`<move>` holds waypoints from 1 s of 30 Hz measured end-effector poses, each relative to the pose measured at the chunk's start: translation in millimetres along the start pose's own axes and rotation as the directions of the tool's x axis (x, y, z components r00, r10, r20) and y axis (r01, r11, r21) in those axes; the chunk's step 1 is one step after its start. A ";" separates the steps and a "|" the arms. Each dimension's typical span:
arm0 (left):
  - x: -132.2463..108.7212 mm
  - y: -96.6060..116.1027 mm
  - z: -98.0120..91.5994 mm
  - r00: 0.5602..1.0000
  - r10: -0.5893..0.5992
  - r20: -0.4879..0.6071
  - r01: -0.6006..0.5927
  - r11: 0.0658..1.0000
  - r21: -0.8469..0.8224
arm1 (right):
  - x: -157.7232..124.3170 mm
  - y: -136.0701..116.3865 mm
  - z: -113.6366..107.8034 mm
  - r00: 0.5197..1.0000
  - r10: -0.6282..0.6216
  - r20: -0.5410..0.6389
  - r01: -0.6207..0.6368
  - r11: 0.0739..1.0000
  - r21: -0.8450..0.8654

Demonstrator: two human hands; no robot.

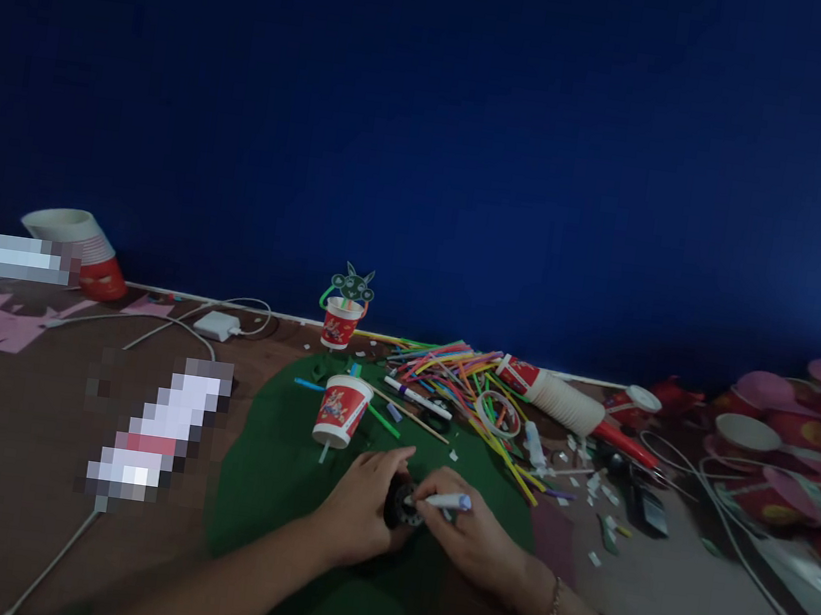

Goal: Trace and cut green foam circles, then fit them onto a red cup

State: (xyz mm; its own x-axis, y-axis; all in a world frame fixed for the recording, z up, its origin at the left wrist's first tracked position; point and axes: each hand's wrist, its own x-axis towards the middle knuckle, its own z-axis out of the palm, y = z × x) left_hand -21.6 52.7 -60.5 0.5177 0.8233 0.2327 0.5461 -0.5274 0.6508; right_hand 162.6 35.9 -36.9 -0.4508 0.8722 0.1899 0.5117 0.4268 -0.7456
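My left hand [363,505] is closed around a small dark round piece [406,501] with light marks on its face; its exact kind is unclear. A white marker pen [447,501] with a bluish end sits pinched in my right hand [475,538], its tip at the dark piece. Beneath both hands lies a green sheet [268,470]. Just beyond my left hand, a red-and-white paper cup [342,412] stands with a straw piece poking out below. Farther back, another paper cup [340,324] carries a dark eared paper face [353,285] and straw arms.
Colourful straws [440,367], a tape roll [497,414] and a stack of cups [564,403] lie beyond my right hand. Scissors [649,505] and paper scraps are to the right, near several red cups [803,430]. Cables and a charger [217,326] lie left.
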 end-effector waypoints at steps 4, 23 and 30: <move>-1.1 2.2 -0.6 0.999 -0.044 0.002 0.044 0.999 0.014 | 6.0 5.1 -1.9 0.997 0.068 0.032 -0.073 0.986 0.150; 0.0 9.4 -5.9 1.000 0.003 -0.013 -0.003 1.000 -0.017 | -26.2 22.5 -11.2 0.999 -0.031 -0.045 0.016 0.951 -0.310; -1.3 5.0 -6.4 0.999 -0.008 -0.035 0.004 0.994 -0.113 | -22.4 16.8 5.1 0.999 -0.011 -0.040 0.004 0.983 -0.186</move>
State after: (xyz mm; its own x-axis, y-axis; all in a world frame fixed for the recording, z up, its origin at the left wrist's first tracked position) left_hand -23.8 50.3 -52.9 0.4897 0.8345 0.2525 0.4708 -0.4968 0.7290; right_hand 177.6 22.3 -56.9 -0.4266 0.8763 0.2239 0.6369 0.4669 -0.6135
